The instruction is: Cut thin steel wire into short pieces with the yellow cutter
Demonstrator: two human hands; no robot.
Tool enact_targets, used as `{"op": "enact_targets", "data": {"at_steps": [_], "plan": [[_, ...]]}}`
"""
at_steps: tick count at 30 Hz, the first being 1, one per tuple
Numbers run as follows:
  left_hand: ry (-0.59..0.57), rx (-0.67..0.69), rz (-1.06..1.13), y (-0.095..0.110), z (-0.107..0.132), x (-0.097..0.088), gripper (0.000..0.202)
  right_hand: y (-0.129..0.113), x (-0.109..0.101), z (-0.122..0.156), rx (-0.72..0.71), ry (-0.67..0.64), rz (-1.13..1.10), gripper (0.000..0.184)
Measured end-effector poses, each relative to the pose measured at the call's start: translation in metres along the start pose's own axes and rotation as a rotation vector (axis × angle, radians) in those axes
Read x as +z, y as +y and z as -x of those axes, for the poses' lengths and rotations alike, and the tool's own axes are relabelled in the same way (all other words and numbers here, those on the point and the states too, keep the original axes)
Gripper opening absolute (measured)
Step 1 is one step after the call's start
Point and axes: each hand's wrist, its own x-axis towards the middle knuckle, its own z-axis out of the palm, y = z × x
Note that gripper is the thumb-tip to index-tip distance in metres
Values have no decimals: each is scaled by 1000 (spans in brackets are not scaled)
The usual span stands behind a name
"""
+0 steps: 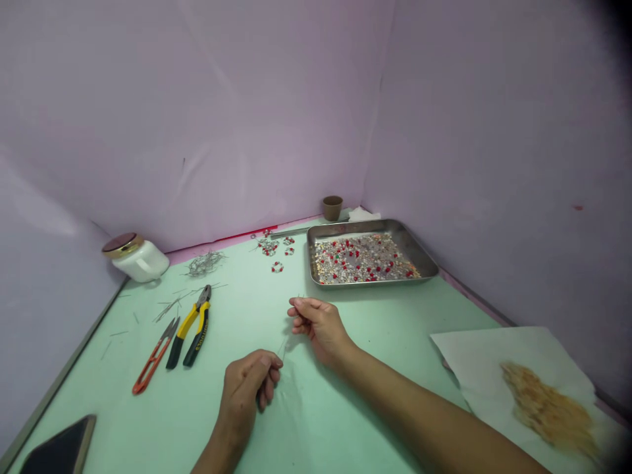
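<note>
Left hand [245,388] and right hand [318,329] pinch thin wire [283,349] above a green table [306,421].

Head view: the hands are apart, the left curled closed, the right gripping with its fingertips; whether they share one piece I cannot tell. Pliers [190,329] lie at 9 o'clock, beaded rings [269,247] at 12, and a metal tray [368,227] of beads at 1.

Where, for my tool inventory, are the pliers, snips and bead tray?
Combination pliers [186,327], head view, yellow handle.
Thread snips [154,361], head view, orange handle.
Bead tray [365,227], head view, back rim.
</note>
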Motion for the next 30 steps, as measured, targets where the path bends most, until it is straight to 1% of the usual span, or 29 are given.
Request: {"op": "enact_targets", "data": {"at_steps": [5, 10, 13, 18, 21, 22, 23, 25, 27, 28, 29, 30], "plan": [[24, -31, -40, 5, 1, 2, 31, 0, 0, -1, -12, 10, -4, 24], [93, -27, -170, 7, 1, 7, 26, 0, 0, 0, -18, 6, 5, 28], [113, 39, -264, 10, 1, 8, 23, 2, -1, 0, -34, 5, 15, 30], [129, 194, -380, 16, 3, 7, 24, 6, -3, -1, -74, 10, 35, 29], [109, 258, -406, 19, 3, 1, 24, 2, -5, 0, -69, -38, 54, 29], [88, 275, -407, 21, 3, -2, 24, -1, -5, 1, -59, -80, 63, 29], [58, 293, -403, 23, 3, -5, 24, -6, -5, 2, -41, -150, 72, 30], [-16, 332, -388, 28, 4, -14, 27, -16, -6, 5, 9, -366, 78, 37], [-74, 367, -371, 34, 6, -23, 30, -25, -8, 6, 75, -587, 36, 51], [-87, 379, -365, 37, 7, -26, 31, -28, -9, 6, 117, -655, 1, 57], [-90, 387, -360, 40, 8, -29, 31, -29, -10, 6, 163, -676, -33, 61], [-82, 391, -356, 42, 10, -32, 31, -29, -10, 6, 208, -664, -59, 62]]}}
